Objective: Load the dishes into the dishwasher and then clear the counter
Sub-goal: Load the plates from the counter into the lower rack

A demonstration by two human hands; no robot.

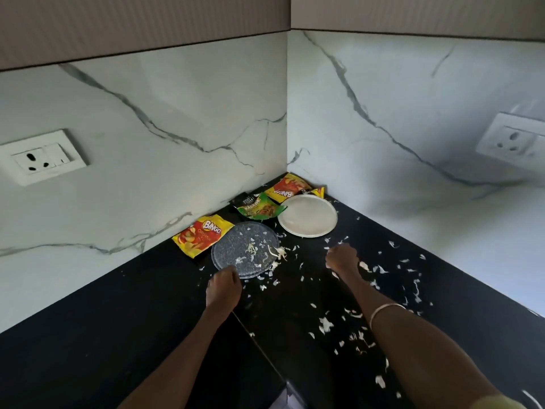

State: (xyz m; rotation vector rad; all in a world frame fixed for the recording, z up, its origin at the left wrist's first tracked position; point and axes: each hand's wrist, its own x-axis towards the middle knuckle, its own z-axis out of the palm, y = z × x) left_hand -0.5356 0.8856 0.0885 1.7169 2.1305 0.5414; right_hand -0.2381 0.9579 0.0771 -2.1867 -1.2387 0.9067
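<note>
Across the lower half of the frame a black counter [88, 335] is seen, filling a corner between two marble walls [177, 113]. A socket [41, 157] is set at the left edge of the frame and another [513, 140] at the right edge. At centre, a grey plate [244, 249] is laid on the counter with white scraps [277, 252] on its right part. A white plate [308, 215] is placed just beyond it, toward the corner. Three snack packets are ranged along the walls: a yellow packet [202, 236] touching the grey plate's left rim, a green packet [258, 209] partly under the white plate's edge, and another yellow one [287, 187] deepest in the corner. More scraps are scattered over the right side of the counter. The left hand [224, 286] is curled at the grey plate's near rim; whether the rim is gripped cannot be told. The right hand [342, 258] is closed into a fist over the scraps, nothing visibly held.
</note>
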